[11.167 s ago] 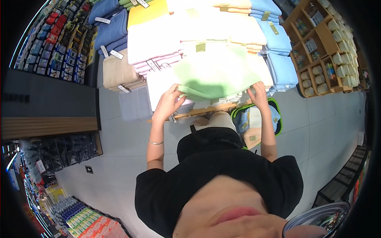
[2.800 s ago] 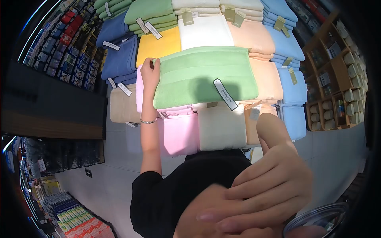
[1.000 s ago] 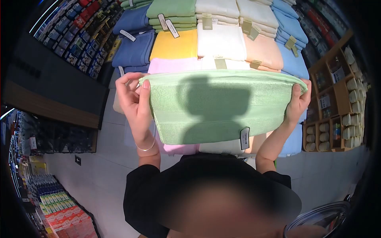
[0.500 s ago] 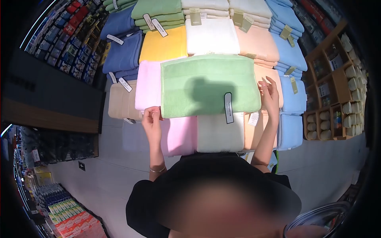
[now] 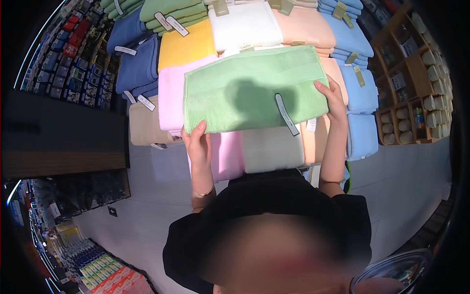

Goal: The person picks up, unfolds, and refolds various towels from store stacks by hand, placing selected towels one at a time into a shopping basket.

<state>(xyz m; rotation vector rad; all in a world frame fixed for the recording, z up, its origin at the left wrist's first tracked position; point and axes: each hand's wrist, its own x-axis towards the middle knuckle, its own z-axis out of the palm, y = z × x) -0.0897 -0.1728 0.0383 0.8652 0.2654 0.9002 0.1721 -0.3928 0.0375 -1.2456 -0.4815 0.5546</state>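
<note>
A folded green towel (image 5: pixel 215 98) with a white paper tag (image 5: pixel 287 115) is held between my two hands, tilted, over stacks of folded towels. My left hand (image 5: pixel 197 141) grips its near left corner, thumb on top and the fingers underneath. At the right edge, my right hand (image 5: pixel 333 98) pinches the towel with the thumb on top; its other fingers are partly hidden behind. Beneath and around it are a pink towel (image 5: pixel 171 98), a pale grey-white towel (image 5: pixel 273 149) and a peach towel (image 5: pixel 317 142). A dark shadow falls across the green towel.
Behind are yellow (image 5: pixel 187 46), white (image 5: pixel 245 27) and dark blue towels (image 5: pixel 137 63). Light blue towels (image 5: pixel 362 134) line the right side. A wooden shelf (image 5: pixel 413 103) stands at far right, a dark counter (image 5: pixel 63 132) at left. Boxed goods (image 5: pixel 112 279) sit lower left.
Both hands have closed on the green towel, and it has been raised and tilted, its right side higher. The view has shifted slightly over the towel stacks.
</note>
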